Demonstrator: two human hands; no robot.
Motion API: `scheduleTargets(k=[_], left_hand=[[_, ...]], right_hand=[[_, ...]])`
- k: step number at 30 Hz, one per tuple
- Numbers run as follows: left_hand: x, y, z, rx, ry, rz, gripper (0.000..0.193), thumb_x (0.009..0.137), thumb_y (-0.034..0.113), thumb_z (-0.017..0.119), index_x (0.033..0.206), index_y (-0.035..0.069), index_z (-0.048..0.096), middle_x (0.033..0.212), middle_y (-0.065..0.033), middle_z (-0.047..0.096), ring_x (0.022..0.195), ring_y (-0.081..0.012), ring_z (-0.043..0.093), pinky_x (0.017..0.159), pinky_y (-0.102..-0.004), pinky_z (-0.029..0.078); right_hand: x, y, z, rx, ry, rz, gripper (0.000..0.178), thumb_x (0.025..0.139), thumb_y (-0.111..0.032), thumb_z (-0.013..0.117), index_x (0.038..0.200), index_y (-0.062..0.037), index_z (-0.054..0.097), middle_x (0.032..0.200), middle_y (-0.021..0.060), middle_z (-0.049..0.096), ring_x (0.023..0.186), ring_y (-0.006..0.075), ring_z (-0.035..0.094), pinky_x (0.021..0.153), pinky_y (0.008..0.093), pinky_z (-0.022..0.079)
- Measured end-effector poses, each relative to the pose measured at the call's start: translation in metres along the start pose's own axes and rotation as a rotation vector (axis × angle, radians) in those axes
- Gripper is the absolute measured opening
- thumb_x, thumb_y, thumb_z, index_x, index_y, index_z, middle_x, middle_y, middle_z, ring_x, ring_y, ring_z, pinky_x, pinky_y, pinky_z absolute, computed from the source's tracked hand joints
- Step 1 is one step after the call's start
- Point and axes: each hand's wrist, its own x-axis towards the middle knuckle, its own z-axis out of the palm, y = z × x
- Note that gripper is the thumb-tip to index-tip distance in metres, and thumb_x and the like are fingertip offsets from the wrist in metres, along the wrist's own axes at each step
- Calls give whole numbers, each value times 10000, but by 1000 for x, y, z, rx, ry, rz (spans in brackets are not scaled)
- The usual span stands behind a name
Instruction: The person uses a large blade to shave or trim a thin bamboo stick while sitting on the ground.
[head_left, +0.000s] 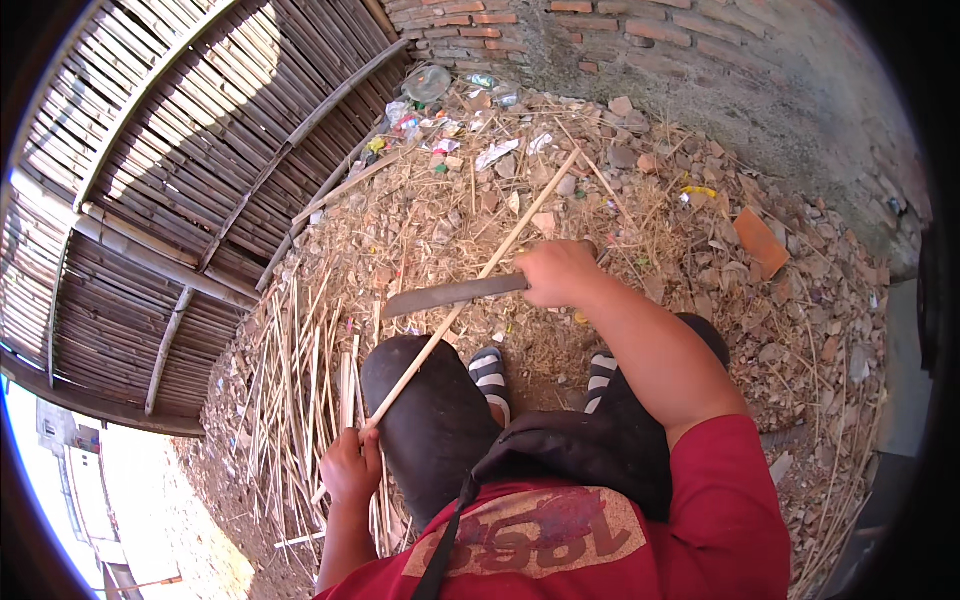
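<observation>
My left hand (351, 467) is closed round the lower end of a long, pale bamboo strip (416, 369). The strip slants up and away to the right, passing over my left knee. In my right hand (555, 272) is a machete (450, 295), gripped by its handle, its dark blade pointing left. The blade crosses the strip at about its middle; whether the two touch I cannot tell. Part of the handle is hidden by my fingers.
Many cut bamboo strips (290, 385) lie in a pile at my left. A slatted bamboo fence (190, 150) rises on the left, a brick wall (680, 75) at the back. Rubble and litter cover the ground, with a broken orange tile (760, 243) at the right.
</observation>
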Motion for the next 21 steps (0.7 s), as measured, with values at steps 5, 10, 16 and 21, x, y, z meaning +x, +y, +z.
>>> scheduleTargets(k=[5,10,16,21], left_hand=[[1,-1,7,-106,16,0,368,981,292,638,737,44,518,657,-212,579,595,-446,581,540,-537,422],[1,-5,14,-72,23,29,368,981,320,644,757,49,537,666,-198,601,599,-435,606,532,-522,450],[0,-10,10,-97,-30,42,381,1001,302,615,731,50,517,642,-208,577,577,-446,581,524,-533,437],[0,-8,4,-105,-89,12,378,1022,292,570,744,40,526,663,-236,584,637,-474,587,580,-551,439]], right_hand=[[10,51,23,337,-20,144,315,785,-332,739,999,-101,750,911,148,739,863,314,723,767,451,566],[10,93,22,509,188,380,359,811,-346,733,1020,-54,746,945,171,732,903,315,716,800,434,557],[-10,-6,-7,4,-25,-103,309,753,-341,761,934,-92,735,885,161,732,870,362,716,765,476,561],[11,41,0,289,-18,124,366,760,-341,758,998,-63,751,934,167,738,910,330,724,784,469,569]])
